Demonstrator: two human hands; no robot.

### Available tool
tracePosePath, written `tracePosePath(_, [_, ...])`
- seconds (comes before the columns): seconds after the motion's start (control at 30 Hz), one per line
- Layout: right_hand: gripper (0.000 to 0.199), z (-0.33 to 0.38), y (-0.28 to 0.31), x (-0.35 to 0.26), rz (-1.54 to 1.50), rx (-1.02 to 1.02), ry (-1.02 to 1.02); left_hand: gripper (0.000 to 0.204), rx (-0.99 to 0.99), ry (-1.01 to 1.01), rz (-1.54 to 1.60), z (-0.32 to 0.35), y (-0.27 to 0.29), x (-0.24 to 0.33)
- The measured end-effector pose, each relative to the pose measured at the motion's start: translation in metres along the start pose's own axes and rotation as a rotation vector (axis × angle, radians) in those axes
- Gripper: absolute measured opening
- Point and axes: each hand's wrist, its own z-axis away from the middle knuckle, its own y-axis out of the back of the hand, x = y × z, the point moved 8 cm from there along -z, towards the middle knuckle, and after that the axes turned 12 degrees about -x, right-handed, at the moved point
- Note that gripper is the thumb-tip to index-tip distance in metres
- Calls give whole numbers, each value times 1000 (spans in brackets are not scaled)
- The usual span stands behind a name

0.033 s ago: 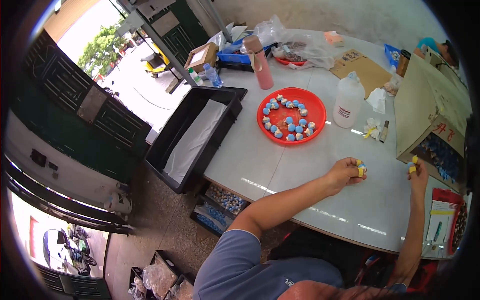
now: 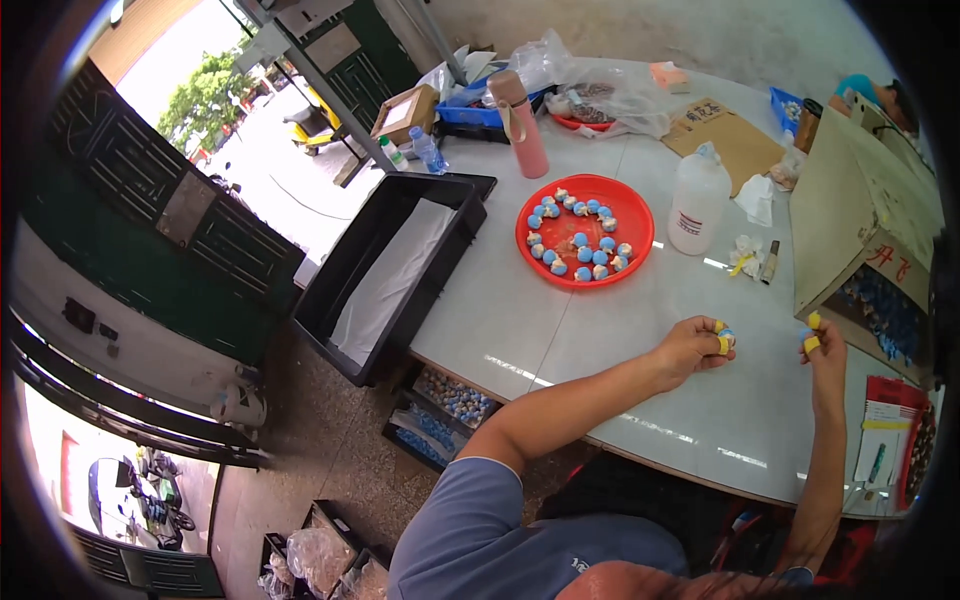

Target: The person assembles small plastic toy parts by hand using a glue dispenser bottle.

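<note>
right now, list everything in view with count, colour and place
table: one, pale grey, in front of the person
tray: one, red, mid-table
small balls: about twenty, blue and cream, in tray
flask: one, pink, behind the tray
jug: one, whitish, right of tray
bin: one, black, table's left side
cardboard: one, brown, back of table
plastic bags: at least two, clear, table's back
box: one, beige, table's right side
other person: one, teal showing, behind the box
storage boxes: at least two, dark, under table
scooter: one, yellow, outside
left hand: one, yellow-banded fingers, over table, pinching a blue-and-white piece
right hand: one, yellow-banded fingers, over table, pinching a blue piece
</note>
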Motion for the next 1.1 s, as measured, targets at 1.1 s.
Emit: tracePosePath(1.1, [30, 8, -113, -7, -64, -178, 195, 30, 25, 11, -43, 7, -3, 7])
